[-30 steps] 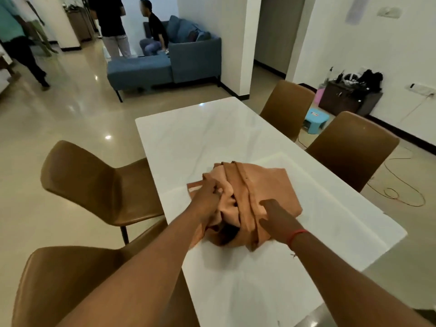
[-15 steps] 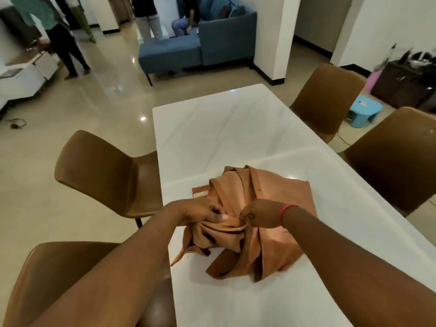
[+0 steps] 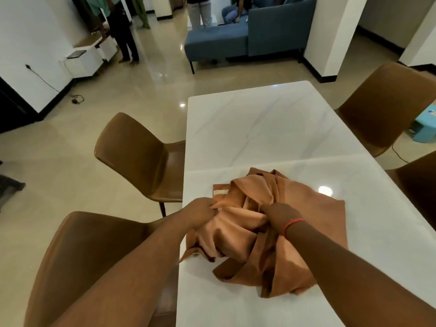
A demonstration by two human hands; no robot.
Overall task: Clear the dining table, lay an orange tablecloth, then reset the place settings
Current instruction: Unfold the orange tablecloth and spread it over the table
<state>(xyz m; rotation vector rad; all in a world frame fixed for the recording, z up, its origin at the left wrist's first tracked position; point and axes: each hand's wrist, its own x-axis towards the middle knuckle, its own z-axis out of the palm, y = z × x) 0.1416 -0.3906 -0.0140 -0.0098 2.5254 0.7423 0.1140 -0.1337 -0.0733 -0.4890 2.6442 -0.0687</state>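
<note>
The orange tablecloth lies bunched on the near part of the white marble table. The left hand pinches a fold at the cloth's left edge, and the right hand, with a red band on the wrist, has its fingers curled around a fold near the middle of the heap.

Left of the table stand two brown chairs, one close to the cloth, one nearer the camera. Two more brown chairs are on the table's right side. Beyond the far end of the table there is a white pillar and a blue sofa. The floor is glossy beige tile. People stand far behind the table.
</note>
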